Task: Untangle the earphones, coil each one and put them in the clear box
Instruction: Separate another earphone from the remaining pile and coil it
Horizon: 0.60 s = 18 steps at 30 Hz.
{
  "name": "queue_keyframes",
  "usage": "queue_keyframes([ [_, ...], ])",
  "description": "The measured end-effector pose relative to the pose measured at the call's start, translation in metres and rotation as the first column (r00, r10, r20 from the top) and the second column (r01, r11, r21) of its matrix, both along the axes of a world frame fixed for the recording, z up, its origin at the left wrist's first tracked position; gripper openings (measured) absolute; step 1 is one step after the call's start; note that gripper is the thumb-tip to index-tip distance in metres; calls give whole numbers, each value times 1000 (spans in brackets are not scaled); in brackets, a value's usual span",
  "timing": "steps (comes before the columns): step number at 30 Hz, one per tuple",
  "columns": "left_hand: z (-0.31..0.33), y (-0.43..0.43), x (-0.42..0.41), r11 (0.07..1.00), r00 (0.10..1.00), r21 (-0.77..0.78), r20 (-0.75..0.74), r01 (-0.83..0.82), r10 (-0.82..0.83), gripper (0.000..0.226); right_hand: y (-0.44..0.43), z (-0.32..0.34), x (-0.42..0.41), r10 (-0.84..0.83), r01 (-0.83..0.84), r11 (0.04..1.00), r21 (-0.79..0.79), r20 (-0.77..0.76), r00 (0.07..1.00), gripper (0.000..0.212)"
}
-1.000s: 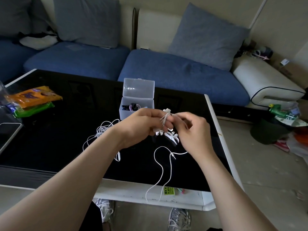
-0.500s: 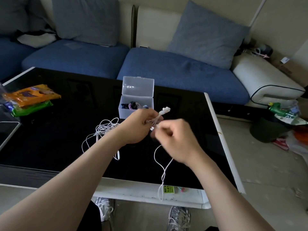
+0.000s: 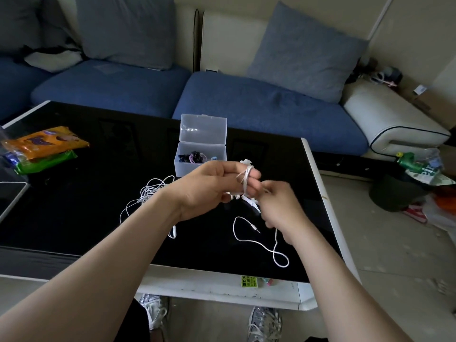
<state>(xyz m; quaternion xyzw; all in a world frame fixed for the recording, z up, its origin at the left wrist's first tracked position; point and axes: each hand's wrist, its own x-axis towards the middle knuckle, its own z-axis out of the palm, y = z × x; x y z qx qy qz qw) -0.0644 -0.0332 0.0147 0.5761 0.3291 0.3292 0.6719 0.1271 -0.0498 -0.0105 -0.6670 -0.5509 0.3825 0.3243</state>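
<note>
My left hand [image 3: 217, 186] is held above the black table with a white earphone cord [image 3: 246, 177] wound in several turns round its first two fingers. The earbuds poke out just behind those fingers. My right hand [image 3: 281, 208] pinches the same cord just right of the coil; the free end trails down to a loop and jack plug [image 3: 256, 229] on the table. A second white earphone [image 3: 148, 193] lies loose and tangled left of my left wrist. The clear box [image 3: 199, 156] stands open behind my hands, with dark and pink coiled earphones inside.
The black glass table [image 3: 74, 206] has a white rim. Orange and green snack packets [image 3: 44, 149] lie at far left, with a tablet corner [image 3: 9, 196] by the left edge. A blue sofa stands behind the table. Rubbish and a dark bin [image 3: 394, 191] sit on the floor right.
My right hand has carried the cord round my left fingers, adding another turn. The trailing end has shortened and now lies on the table instead of hanging over the front edge.
</note>
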Motion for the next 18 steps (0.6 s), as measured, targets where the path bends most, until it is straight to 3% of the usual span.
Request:
queue_keyframes([
  [3,1,3,3,980,980,-28,5,-197,197,26,-9,7,-10,199,-192,976,-102,57,978,29],
  [7,-8,8,-2,938,934,153,-135,-310,331,27,-16,15,-22,341,-348,936,52,113,933,31],
  [12,-16,6,-3,919,871,377,-409,-112,273,27,-17,27,-22,168,-92,939,330,-210,963,30],
  [18,-18,-3,9,967,955,218,-237,-128,179,28,-5,19,-10,-48,124,868,481,-167,985,34],
])
